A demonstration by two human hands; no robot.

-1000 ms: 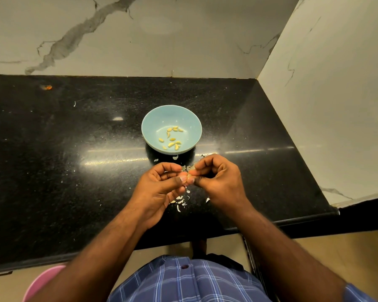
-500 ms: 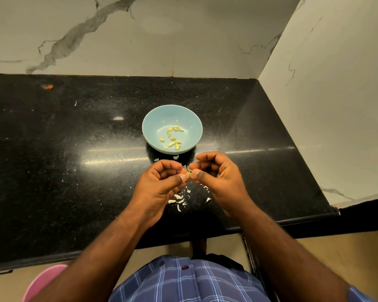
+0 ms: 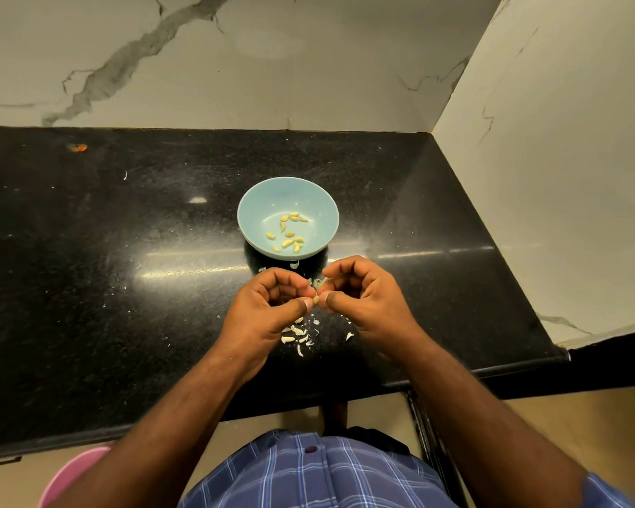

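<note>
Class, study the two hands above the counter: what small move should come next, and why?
Probably split the husk and free the kernel. The left hand and right hand both pinch one small seed between their fingertips; peeled kernels lie in the blue bowl, husk scraps on the counter below.

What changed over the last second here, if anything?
Little: the right hand loosened its curled fingers slightly while it and the left hand kept their grip on the small seed. The blue bowl, its peeled seeds and the husk bits stayed put.

Pink tub [image 3: 75, 472] under black counter [image 3: 88, 287]; marble wall [image 3: 308, 67]
</note>
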